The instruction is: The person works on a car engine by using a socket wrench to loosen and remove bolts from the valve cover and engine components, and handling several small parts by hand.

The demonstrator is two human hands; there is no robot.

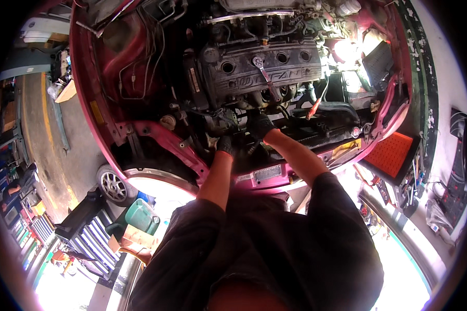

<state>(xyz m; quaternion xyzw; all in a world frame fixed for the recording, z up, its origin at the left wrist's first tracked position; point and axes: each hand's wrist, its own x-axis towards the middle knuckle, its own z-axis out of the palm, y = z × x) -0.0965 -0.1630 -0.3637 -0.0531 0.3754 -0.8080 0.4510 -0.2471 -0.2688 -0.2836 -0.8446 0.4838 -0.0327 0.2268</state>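
Note:
Both my hands reach down into the front of a red car's engine bay, between the engine and the pink-red front crossmember. My left hand, in a dark glove, is low among shadowed parts by the crossmember. Farther right and deeper, my right hand, also gloved, sits below the exhaust manifold, near the radiator's top edge. The fingers of both are lost in shadow, so any hold is hidden. A ratchet lies across the black engine cover, its handle toward me.
A red-handled tool hangs right of the manifold. The battery stands farther right, by a bright light. An orange-topped tray is outside the right fender. Left of the car are a wheel, a green bin and a tool chest.

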